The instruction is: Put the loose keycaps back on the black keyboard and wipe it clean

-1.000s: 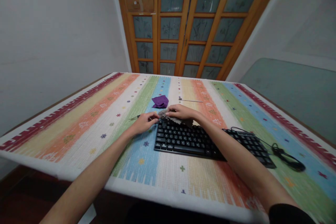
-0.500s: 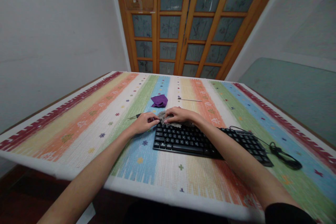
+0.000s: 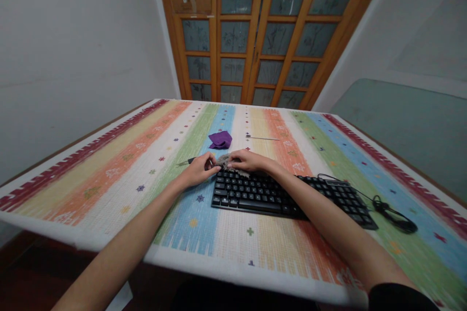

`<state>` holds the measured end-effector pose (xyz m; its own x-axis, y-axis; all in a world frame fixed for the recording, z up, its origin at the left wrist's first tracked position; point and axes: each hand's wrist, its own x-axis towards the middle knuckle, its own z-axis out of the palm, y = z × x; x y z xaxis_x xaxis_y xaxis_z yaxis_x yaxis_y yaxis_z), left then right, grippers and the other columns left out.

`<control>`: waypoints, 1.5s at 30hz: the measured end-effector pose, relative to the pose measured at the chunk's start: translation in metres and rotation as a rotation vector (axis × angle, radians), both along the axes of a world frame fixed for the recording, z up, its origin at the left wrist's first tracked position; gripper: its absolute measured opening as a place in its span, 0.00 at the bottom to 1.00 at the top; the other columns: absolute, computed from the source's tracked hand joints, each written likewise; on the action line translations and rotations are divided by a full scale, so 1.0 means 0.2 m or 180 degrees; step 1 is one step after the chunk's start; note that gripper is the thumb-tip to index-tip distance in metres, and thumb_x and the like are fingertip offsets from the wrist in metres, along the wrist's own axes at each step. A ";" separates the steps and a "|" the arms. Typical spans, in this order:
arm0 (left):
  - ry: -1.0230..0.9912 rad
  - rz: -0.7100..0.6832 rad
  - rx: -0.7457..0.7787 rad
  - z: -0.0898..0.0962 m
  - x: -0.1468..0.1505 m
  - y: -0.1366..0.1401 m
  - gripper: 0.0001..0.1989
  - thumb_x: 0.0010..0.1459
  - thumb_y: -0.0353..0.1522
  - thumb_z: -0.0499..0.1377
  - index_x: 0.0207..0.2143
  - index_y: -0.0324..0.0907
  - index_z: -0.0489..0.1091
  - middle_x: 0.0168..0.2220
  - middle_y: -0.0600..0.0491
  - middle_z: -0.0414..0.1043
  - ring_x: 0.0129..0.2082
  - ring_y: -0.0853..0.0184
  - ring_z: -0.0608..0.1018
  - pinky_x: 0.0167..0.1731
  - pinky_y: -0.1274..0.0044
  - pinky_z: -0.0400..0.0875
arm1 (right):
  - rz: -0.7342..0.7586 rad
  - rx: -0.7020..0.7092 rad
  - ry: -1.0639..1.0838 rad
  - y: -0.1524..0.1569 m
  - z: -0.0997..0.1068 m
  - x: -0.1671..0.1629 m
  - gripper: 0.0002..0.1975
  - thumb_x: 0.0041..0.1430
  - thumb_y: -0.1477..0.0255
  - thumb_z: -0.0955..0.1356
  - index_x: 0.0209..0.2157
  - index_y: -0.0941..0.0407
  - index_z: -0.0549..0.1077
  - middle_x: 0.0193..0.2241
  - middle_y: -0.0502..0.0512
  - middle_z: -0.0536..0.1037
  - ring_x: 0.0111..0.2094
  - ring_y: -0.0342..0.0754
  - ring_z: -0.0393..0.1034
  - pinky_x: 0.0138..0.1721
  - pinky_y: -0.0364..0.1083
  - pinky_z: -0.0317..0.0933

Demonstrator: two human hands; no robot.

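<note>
Well, R hand (image 3: 245, 160) pinches grey cloth (image 3: 222, 159) – L hand (image 3: 199, 170) (grip unclear) nears kybd (image 3: 251, 193).

Keyboard (image 3: 251, 193), purple cloth (image 3: 221, 140) on striped tablecloth (image 3: 109, 189)

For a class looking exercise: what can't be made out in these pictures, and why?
Head view:
Part of the crumpled grey cloth: hidden by the right hand.
Some keys of the black plastic keyboard: behind the right forearm.
One end of the slim dark-ended tool: hidden by the left hand.
Key lettering: too small.
The black fabric sleeve: cut off by the bottom edge.
</note>
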<state>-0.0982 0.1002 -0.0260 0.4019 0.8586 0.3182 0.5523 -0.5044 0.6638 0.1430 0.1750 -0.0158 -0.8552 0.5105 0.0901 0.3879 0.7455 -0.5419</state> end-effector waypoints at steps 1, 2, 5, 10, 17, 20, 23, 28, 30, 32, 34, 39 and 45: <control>-0.0022 0.0011 0.0074 0.00 0.00 0.00 0.11 0.60 0.39 0.61 0.35 0.41 0.68 0.31 0.54 0.70 0.30 0.66 0.73 0.33 0.74 0.68 | -0.0038 0.0026 0.0012 0.00 0.00 0.00 0.11 0.66 0.65 0.68 0.37 0.58 0.79 0.31 0.53 0.79 0.33 0.46 0.70 0.36 0.44 0.62; -0.0032 0.0000 0.0156 -0.01 0.00 0.00 0.10 0.60 0.39 0.61 0.34 0.41 0.68 0.33 0.53 0.70 0.31 0.66 0.73 0.35 0.74 0.68 | -0.0089 0.0062 0.0028 0.00 0.00 0.00 0.11 0.66 0.65 0.68 0.37 0.58 0.79 0.32 0.54 0.79 0.34 0.47 0.70 0.37 0.44 0.62; 0.0004 -0.0075 0.0304 0.00 0.00 0.00 0.11 0.60 0.39 0.60 0.30 0.41 0.68 0.42 0.49 0.70 0.35 0.66 0.74 0.39 0.73 0.70 | -0.0289 0.0191 0.0077 -0.01 0.00 0.02 0.09 0.66 0.67 0.69 0.37 0.58 0.78 0.35 0.56 0.80 0.37 0.49 0.70 0.41 0.46 0.62; 0.0234 -0.0091 0.0125 0.03 0.00 -0.01 0.10 0.63 0.38 0.59 0.35 0.41 0.72 0.35 0.52 0.73 0.32 0.66 0.74 0.38 0.73 0.70 | -0.0459 0.0203 0.0108 -0.02 0.05 0.08 0.13 0.68 0.65 0.66 0.40 0.59 0.78 0.38 0.59 0.80 0.39 0.50 0.72 0.44 0.47 0.63; 0.0456 -0.0140 0.0085 0.04 0.01 -0.01 0.11 0.64 0.36 0.57 0.37 0.40 0.77 0.34 0.50 0.77 0.34 0.65 0.75 0.40 0.73 0.69 | -0.0142 -0.0166 -0.0120 -0.07 0.12 0.12 0.15 0.66 0.63 0.67 0.41 0.58 0.81 0.39 0.57 0.82 0.40 0.50 0.74 0.44 0.46 0.65; 0.0506 -0.0121 0.0092 0.04 0.01 -0.01 0.11 0.64 0.36 0.57 0.38 0.40 0.77 0.33 0.51 0.76 0.32 0.65 0.75 0.38 0.74 0.68 | -0.0083 -0.0289 -0.0192 -0.07 0.11 0.12 0.12 0.61 0.66 0.70 0.41 0.57 0.82 0.41 0.57 0.83 0.42 0.51 0.75 0.47 0.47 0.64; 0.0545 -0.0117 0.0087 0.04 0.01 -0.01 0.12 0.64 0.36 0.57 0.38 0.40 0.77 0.33 0.51 0.76 0.31 0.65 0.74 0.36 0.75 0.67 | -0.0158 -0.0351 -0.0154 -0.05 0.09 0.11 0.11 0.57 0.68 0.72 0.40 0.57 0.83 0.40 0.57 0.83 0.42 0.52 0.76 0.47 0.48 0.64; 0.0534 -0.0135 0.0068 0.04 0.01 -0.01 0.12 0.65 0.37 0.56 0.38 0.40 0.77 0.34 0.50 0.77 0.31 0.66 0.74 0.36 0.75 0.66 | -0.0094 -0.0490 -0.0103 -0.03 0.09 0.09 0.09 0.55 0.67 0.73 0.36 0.57 0.83 0.35 0.54 0.83 0.37 0.49 0.75 0.43 0.46 0.64; 0.0532 -0.0130 0.0056 0.03 0.01 -0.01 0.12 0.64 0.37 0.56 0.39 0.40 0.77 0.34 0.50 0.77 0.31 0.66 0.74 0.36 0.75 0.66 | -0.0091 -0.0476 -0.0072 -0.03 0.10 0.09 0.09 0.56 0.68 0.72 0.35 0.58 0.82 0.34 0.54 0.83 0.36 0.49 0.74 0.42 0.46 0.64; 0.0524 -0.0118 0.0038 0.03 0.01 -0.01 0.13 0.64 0.37 0.56 0.39 0.40 0.77 0.34 0.50 0.77 0.31 0.65 0.74 0.36 0.75 0.66 | -0.0103 -0.0455 -0.0058 -0.04 0.10 0.09 0.08 0.56 0.69 0.72 0.34 0.58 0.82 0.33 0.53 0.82 0.35 0.48 0.73 0.41 0.45 0.63; 0.0507 -0.0118 -0.0004 0.03 0.01 -0.01 0.13 0.64 0.38 0.56 0.39 0.41 0.77 0.34 0.50 0.78 0.31 0.65 0.74 0.35 0.75 0.66 | -0.0120 -0.0436 -0.0057 -0.04 0.10 0.09 0.08 0.56 0.70 0.71 0.34 0.58 0.81 0.32 0.53 0.82 0.35 0.47 0.72 0.40 0.44 0.63; 0.0497 -0.0136 -0.0121 0.04 0.00 -0.02 0.15 0.65 0.39 0.55 0.41 0.40 0.77 0.30 0.52 0.77 0.29 0.65 0.74 0.34 0.75 0.66 | -0.0192 -0.0359 -0.0089 -0.04 0.09 0.09 0.08 0.56 0.71 0.70 0.35 0.58 0.81 0.31 0.52 0.81 0.33 0.47 0.71 0.37 0.43 0.62; 0.0524 -0.0130 -0.0150 0.04 0.00 -0.02 0.15 0.64 0.40 0.55 0.41 0.40 0.77 0.23 0.57 0.69 0.24 0.67 0.70 0.30 0.77 0.63 | -0.0426 -0.0087 -0.0086 -0.04 0.09 0.09 0.08 0.57 0.70 0.70 0.34 0.59 0.80 0.33 0.55 0.80 0.35 0.48 0.70 0.39 0.44 0.61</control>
<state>-0.0978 0.0971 -0.0173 0.4801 0.8530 0.2049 0.6351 -0.4991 0.5895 0.1618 0.1677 0.0013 -0.7811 0.6221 0.0526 0.4977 0.6713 -0.5493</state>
